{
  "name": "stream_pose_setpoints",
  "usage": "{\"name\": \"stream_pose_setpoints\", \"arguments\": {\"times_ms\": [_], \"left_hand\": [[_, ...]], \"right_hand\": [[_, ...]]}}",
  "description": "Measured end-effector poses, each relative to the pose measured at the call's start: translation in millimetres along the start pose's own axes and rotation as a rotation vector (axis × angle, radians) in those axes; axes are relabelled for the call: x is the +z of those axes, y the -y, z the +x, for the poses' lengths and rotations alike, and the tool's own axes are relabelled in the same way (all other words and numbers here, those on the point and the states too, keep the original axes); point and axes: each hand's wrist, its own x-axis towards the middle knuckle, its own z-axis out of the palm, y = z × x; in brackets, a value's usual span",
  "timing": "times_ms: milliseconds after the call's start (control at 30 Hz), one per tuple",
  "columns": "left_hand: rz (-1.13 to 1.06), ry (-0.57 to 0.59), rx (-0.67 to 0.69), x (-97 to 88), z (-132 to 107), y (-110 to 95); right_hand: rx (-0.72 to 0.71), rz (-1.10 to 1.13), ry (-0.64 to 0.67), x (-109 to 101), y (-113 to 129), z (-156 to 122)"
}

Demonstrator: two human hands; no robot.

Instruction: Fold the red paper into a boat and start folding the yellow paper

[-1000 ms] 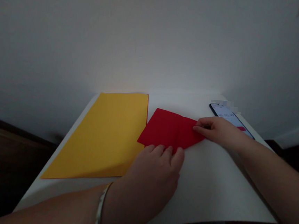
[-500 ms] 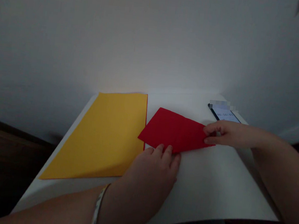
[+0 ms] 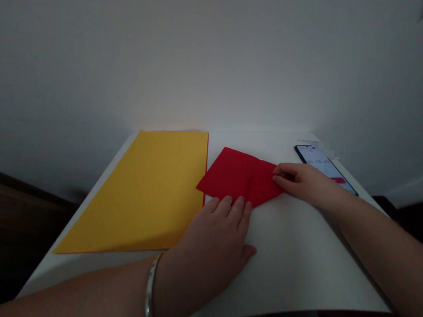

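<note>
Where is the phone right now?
In the head view, the phone lies at the far right of the white table, screen lit, just beyond the right hand, which touches the right corner of the red paper.

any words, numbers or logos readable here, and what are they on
No text here can be read.
phone: its lit screen shows a row of small marks, possibly digits, and a red bar, all too small and blurred to read.
red paper: plain, no print.
yellow paper: plain, no print.
bracelet: no marking can be made out.
</note>
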Motion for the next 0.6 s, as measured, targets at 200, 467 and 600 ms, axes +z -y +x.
{"name": "stream_pose_setpoints", "arguments": {"times_ms": [200, 467, 600], "left_hand": [[0.0, 0.012, 0.009, -3.0, 0, 0], [0.008, 0.017, 0.03, -4.8, 0, -1], [0.01, 0.024, 0.027, -6.1, 0, -1]], "right_hand": [[0.04, -0.038, -0.039, 8, 4, 4], [0.069, -0.153, -0.061, 11, 5, 7], [0.074, -0.188, -0.079, 12, 6, 7]]}}
